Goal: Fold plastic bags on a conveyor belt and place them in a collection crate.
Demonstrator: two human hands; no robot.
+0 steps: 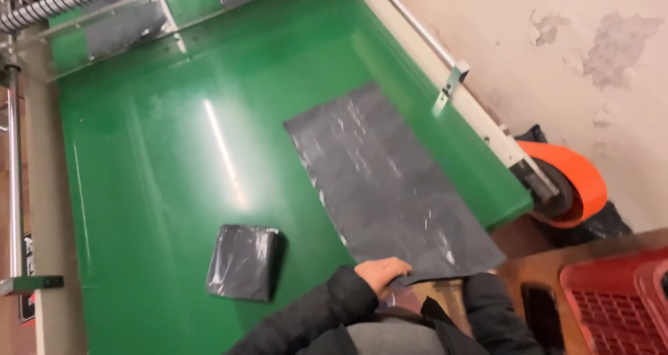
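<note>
A flat grey plastic bag (pixel 387 181) lies spread on the green conveyor belt (pixel 160 146), its near end hanging over the belt's edge. My left hand (pixel 381 271), in a dark sleeve, grips the bag's near edge with curled fingers. A folded dark plastic bag bundle (pixel 243 261) rests on the belt to the left of that hand, apart from it. Only my right arm's dark sleeve (pixel 490 299) shows below the bag's near right corner; the hand itself is hidden.
A machine roller and clear guard (pixel 90 7) cross the belt's far end. A metal side rail with a bracket (pixel 451 83) runs along the right. An orange roll (pixel 567 181) sits by the wall, and a red crate (pixel 619 299) stands at lower right.
</note>
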